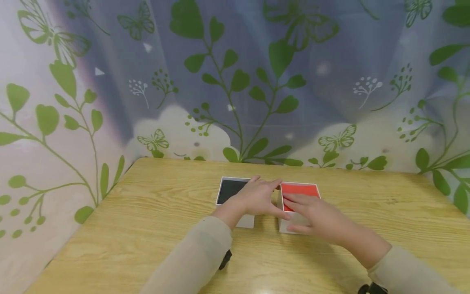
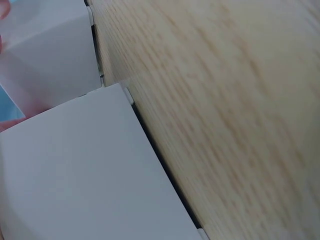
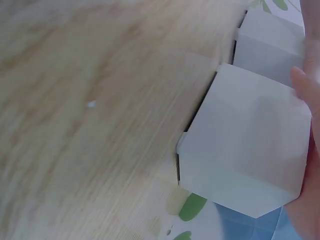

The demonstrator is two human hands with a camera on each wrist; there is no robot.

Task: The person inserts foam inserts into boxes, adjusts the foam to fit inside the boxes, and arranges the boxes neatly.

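Note:
Two white boxes stand side by side with a narrow gap between them. Black fills the top of the left box (image 1: 230, 192); the right box (image 1: 298, 188) shows a red surface inside its white rim. Over the gap, my left hand (image 1: 257, 198) spans the right box's left side, its thumb at the near corner and its index finger at the far corner. My right hand (image 1: 321, 216) has its fingers straight over the red surface, tips near the left wall, thumb by the front wall. In the right wrist view, a thumb (image 3: 305, 87) lies at the front wall's edge.
Both boxes stand on a wooden table (image 1: 158, 241). Behind the table hangs a curtain (image 1: 323, 94) printed with green leaves and butterflies. It also runs down the left side. Dark straps (image 1: 225, 259) show at both wrists.

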